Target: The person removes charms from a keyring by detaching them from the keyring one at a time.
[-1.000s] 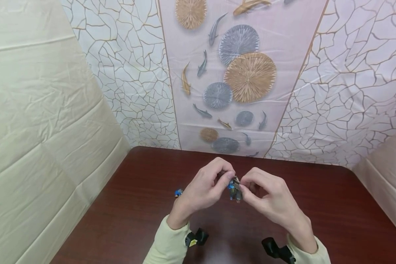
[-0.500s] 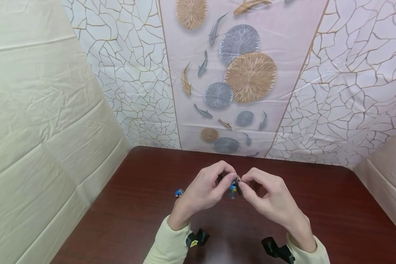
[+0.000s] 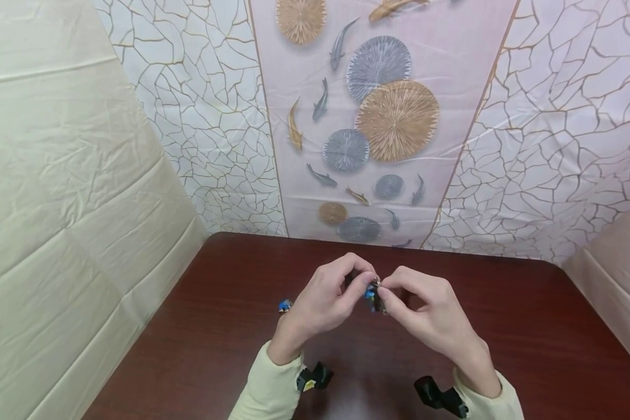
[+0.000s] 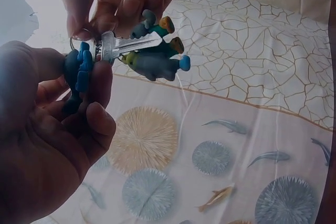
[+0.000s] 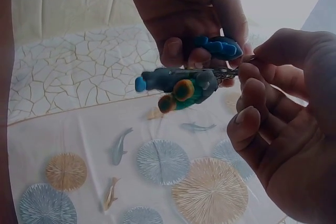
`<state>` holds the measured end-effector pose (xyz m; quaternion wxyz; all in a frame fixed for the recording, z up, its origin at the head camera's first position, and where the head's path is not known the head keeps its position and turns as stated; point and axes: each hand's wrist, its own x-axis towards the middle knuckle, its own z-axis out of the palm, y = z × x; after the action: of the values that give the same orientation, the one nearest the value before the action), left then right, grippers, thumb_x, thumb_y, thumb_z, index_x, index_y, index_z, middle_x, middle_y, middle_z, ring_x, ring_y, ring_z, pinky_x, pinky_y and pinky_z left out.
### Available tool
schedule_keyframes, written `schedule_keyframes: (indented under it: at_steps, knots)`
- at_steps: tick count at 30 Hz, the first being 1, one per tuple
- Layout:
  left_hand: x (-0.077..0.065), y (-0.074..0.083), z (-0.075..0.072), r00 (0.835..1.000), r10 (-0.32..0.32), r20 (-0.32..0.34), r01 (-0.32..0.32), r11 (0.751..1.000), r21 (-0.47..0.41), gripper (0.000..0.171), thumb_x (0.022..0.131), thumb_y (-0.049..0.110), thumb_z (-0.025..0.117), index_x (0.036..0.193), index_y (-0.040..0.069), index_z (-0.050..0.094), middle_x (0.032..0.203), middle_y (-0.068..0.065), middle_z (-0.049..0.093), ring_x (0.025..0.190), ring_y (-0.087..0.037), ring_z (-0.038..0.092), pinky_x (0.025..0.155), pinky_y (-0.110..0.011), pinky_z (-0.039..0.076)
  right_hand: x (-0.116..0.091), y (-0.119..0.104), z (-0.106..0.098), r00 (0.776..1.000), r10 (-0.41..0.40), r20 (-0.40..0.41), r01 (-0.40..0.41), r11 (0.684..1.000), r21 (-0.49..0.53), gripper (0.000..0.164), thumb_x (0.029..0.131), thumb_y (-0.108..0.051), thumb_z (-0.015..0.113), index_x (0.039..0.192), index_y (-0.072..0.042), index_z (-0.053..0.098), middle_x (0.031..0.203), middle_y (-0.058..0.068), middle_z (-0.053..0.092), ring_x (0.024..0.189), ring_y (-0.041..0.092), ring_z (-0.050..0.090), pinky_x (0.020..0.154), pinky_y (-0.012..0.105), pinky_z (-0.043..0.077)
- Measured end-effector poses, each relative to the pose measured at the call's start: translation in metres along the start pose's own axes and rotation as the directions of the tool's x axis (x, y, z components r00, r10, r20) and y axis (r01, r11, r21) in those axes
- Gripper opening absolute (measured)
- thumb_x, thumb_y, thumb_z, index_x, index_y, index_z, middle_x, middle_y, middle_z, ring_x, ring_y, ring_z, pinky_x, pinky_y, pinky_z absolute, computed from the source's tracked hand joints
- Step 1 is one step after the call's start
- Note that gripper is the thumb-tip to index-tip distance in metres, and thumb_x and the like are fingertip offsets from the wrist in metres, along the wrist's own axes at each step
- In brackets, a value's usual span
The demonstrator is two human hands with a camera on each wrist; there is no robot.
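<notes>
Over the table both hands work on a bunch of small figurine charms and a key on a metal split ring. My left hand (image 3: 325, 294) pinches the bunch near the ring, with a dark charm (image 4: 71, 80) bearing blue parts at its fingers. My right hand (image 3: 433, 306) pinches the key ring (image 4: 73, 40) between thumb and forefinger. A silver key (image 4: 131, 44) sticks out from the ring in the left wrist view. Beside it hang a grey figurine (image 5: 168, 78) with a blue tip and a green figurine (image 5: 191, 95) with orange ends. Fingers hide part of the ring.
A small blue object (image 3: 284, 305) lies on the dark red-brown table (image 3: 231, 356), left of my left wrist. Behind the table's far edge hangs a patterned cloth (image 3: 231, 146), with a cream cloth (image 3: 84, 204) on the left.
Both hands stay nearly in place, pinching at the ring. The hanging charms and key have turned and shifted slightly between the fingers.
</notes>
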<state>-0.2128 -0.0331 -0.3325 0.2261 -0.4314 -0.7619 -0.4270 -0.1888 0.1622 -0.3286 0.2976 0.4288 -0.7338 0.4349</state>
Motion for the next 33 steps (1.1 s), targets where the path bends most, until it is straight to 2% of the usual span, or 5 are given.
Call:
schedule_keyframes:
  at_steps: [6,12,17,26,33]
  knots:
    - [-0.0003,-0.0021,-0.0006,1.0,-0.011,0.002,0.011,1.0,0.006,0.004,0.099,0.014,0.057,0.098,0.012,0.06,0.087,0.003,0.063,0.067,-0.006,0.049,0.061,-0.012,0.04,-0.0011,0.0041,0.0023,1.0,0.013,0.012,-0.013,0.999,0.034,0.033,0.074,0.019,0.067,0.084,-0.012,0.066,0.073,-0.007,0.056,0.061,0.0,0.05,0.05,0.01,0.04]
    - [0.0007,-0.0019,0.0007,0.999,0.042,0.009,-0.042,0.999,-0.017,0.006,0.1,0.016,0.056,0.097,0.012,0.06,0.089,0.003,0.062,0.07,-0.004,0.049,0.06,-0.021,0.046,-0.0022,0.0021,0.0019,0.995,0.096,0.015,-0.096,0.995,0.011,0.029,0.08,0.012,0.069,0.086,-0.017,0.068,0.072,-0.01,0.058,0.058,-0.002,0.049,0.047,0.012,0.038]
    - [0.0012,-0.0008,0.0003,0.998,0.064,-0.005,-0.064,0.998,-0.019,0.006,0.1,0.014,0.055,0.097,0.012,0.06,0.093,0.002,0.062,0.08,-0.005,0.054,0.07,-0.017,0.048,-0.0024,-0.0006,0.002,0.989,0.14,0.041,-0.143,0.988,0.064,0.026,0.082,0.01,0.069,0.087,-0.015,0.068,0.069,-0.01,0.059,0.056,-0.002,0.048,0.043,0.014,0.036]
    - [0.001,-0.0027,-0.0017,0.999,0.022,-0.025,-0.022,1.0,0.007,0.007,0.099,0.016,0.057,0.097,0.012,0.062,0.091,0.003,0.065,0.076,-0.003,0.054,0.066,-0.014,0.046,-0.002,0.006,0.0043,1.0,0.028,-0.001,-0.028,0.996,0.081,0.038,0.071,0.021,0.07,0.085,-0.014,0.068,0.07,-0.006,0.056,0.059,0.0,0.048,0.047,0.012,0.036]
    - [-0.0006,-0.0013,-0.0017,1.0,0.004,0.0,-0.004,1.0,0.021,0.004,0.099,0.014,0.058,0.096,0.011,0.06,0.085,0.002,0.061,0.067,-0.005,0.048,0.061,-0.013,0.042,-0.0021,0.0007,0.0011,0.991,0.132,0.024,-0.133,0.991,0.033,0.03,0.081,0.012,0.069,0.085,-0.018,0.068,0.071,-0.01,0.059,0.058,-0.003,0.052,0.046,0.013,0.04]
